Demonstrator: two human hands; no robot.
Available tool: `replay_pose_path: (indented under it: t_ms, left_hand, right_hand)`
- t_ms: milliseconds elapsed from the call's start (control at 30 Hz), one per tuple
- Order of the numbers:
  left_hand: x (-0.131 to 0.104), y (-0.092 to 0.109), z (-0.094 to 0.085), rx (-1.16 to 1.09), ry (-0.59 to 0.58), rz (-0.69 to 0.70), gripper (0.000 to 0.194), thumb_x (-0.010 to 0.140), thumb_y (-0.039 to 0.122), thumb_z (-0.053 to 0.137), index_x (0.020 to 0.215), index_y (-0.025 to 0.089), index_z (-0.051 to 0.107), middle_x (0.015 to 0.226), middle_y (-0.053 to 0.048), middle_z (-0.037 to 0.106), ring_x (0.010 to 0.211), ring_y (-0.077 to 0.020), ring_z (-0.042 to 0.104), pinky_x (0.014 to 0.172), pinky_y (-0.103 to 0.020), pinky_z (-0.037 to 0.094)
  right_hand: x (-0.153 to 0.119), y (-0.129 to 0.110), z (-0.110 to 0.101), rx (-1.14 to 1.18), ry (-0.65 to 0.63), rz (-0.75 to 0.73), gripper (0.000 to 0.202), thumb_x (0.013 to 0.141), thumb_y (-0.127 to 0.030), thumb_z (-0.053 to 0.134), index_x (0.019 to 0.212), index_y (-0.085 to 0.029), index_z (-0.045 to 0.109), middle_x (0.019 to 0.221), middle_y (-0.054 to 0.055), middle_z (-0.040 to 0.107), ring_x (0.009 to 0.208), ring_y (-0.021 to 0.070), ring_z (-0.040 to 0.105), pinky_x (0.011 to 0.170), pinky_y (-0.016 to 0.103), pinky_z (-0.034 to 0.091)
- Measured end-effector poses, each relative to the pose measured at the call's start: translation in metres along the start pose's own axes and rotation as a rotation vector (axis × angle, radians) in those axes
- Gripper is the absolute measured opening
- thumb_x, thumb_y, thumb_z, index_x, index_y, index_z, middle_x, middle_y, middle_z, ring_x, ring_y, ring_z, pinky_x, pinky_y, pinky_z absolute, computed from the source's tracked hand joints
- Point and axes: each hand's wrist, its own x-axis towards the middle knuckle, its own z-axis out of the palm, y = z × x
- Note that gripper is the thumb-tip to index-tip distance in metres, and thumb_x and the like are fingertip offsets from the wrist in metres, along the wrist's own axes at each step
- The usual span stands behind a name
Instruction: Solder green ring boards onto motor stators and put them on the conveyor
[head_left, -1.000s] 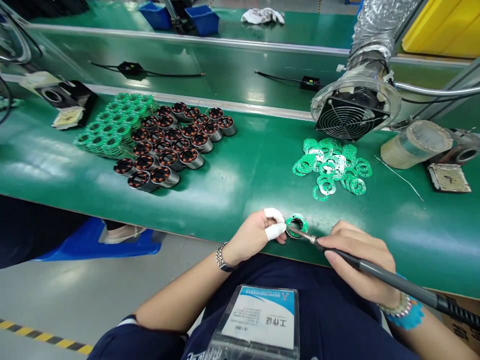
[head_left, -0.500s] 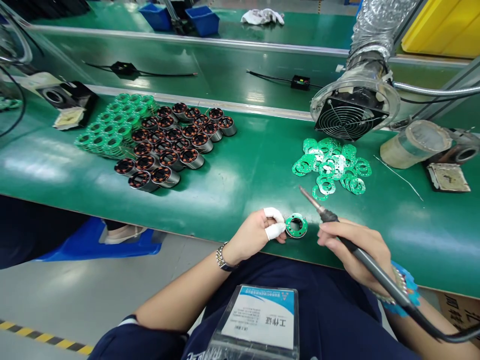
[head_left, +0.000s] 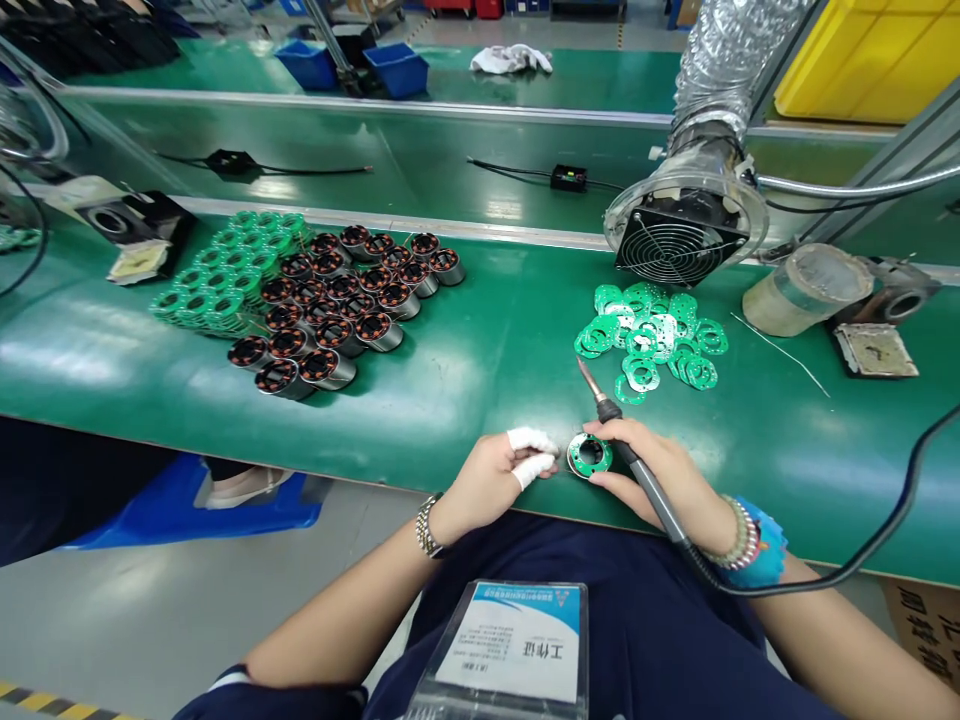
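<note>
My right hand [head_left: 660, 470] grips a soldering iron [head_left: 652, 490], its tip pointing up and to the left. The thumb and forefinger of that hand also reach around a motor stator [head_left: 571, 466] with a ring-shaped green circuit board [head_left: 600, 462] on top, at the bench's front edge. Just left of the stator is my left hand [head_left: 499, 470], with white finger covers on thumb and forefinger. Its fingers are bent, their tips slightly apart, and a small gap separates them from the stator.
Loose green ring boards [head_left: 652, 335] lie beyond my right hand, below a fume extractor fan [head_left: 675, 245]. Rows of stators [head_left: 330, 310] and stacked green boards [head_left: 232, 265] stand at left. A cylindrical container [head_left: 806, 285] and a soldering iron stand [head_left: 877, 345] are at right.
My right hand has moved left with the soldering iron, bringing thumb and forefinger to the stator. My left hand has let go of the stator and drawn slightly left.
</note>
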Motion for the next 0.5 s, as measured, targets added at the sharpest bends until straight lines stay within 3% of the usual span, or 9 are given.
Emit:
replay_pose_path:
  t_ms: [67, 167, 367, 500]
  left_hand:
    - [-0.002, -0.002, -0.001, 0.140, -0.014, 0.103, 0.008, 0.076, 0.023, 0.064, 0.081, 0.017, 0.067, 0.081, -0.005, 0.069, 0.074, -0.0152, 0.064, 0.073, -0.029, 0.051]
    - [-0.003, 0.001, 0.004, 0.121, -0.032, 0.186, 0.006, 0.074, 0.020, 0.065, 0.078, 0.018, 0.069, 0.079, -0.004, 0.068, 0.074, -0.0143, 0.062, 0.071, -0.027, 0.050]
    - [0.004, 0.016, 0.016, -0.172, -0.092, -0.053, 0.011, 0.070, 0.024, 0.066, 0.071, 0.014, 0.061, 0.069, 0.001, 0.055, 0.056, -0.0082, 0.052, 0.054, -0.022, 0.047]
    - [0.008, 0.020, 0.018, -0.224, -0.111, -0.108, 0.016, 0.068, 0.025, 0.066, 0.066, 0.014, 0.054, 0.065, 0.002, 0.051, 0.057, -0.0079, 0.048, 0.053, -0.021, 0.045]
  right_hand:
    - [-0.004, -0.002, 0.005, -0.030, 0.058, 0.020, 0.037, 0.081, -0.023, 0.061, 0.114, -0.020, 0.046, 0.107, 0.010, 0.061, 0.098, 0.0205, 0.061, 0.083, 0.034, 0.052]
    - [-0.009, -0.004, 0.012, -0.081, 0.130, 0.022, 0.037, 0.081, -0.024, 0.062, 0.113, -0.020, 0.046, 0.104, 0.010, 0.062, 0.096, 0.0213, 0.061, 0.081, 0.034, 0.052]
    - [-0.010, -0.010, 0.013, -0.080, 0.191, -0.024, 0.040, 0.079, -0.021, 0.063, 0.115, -0.020, 0.045, 0.105, 0.010, 0.061, 0.096, 0.0226, 0.058, 0.083, 0.037, 0.051]
    - [-0.003, -0.016, 0.009, -0.028, 0.251, -0.081, 0.028, 0.080, -0.010, 0.056, 0.106, -0.020, 0.051, 0.093, 0.006, 0.061, 0.088, 0.0191, 0.057, 0.077, 0.034, 0.050]
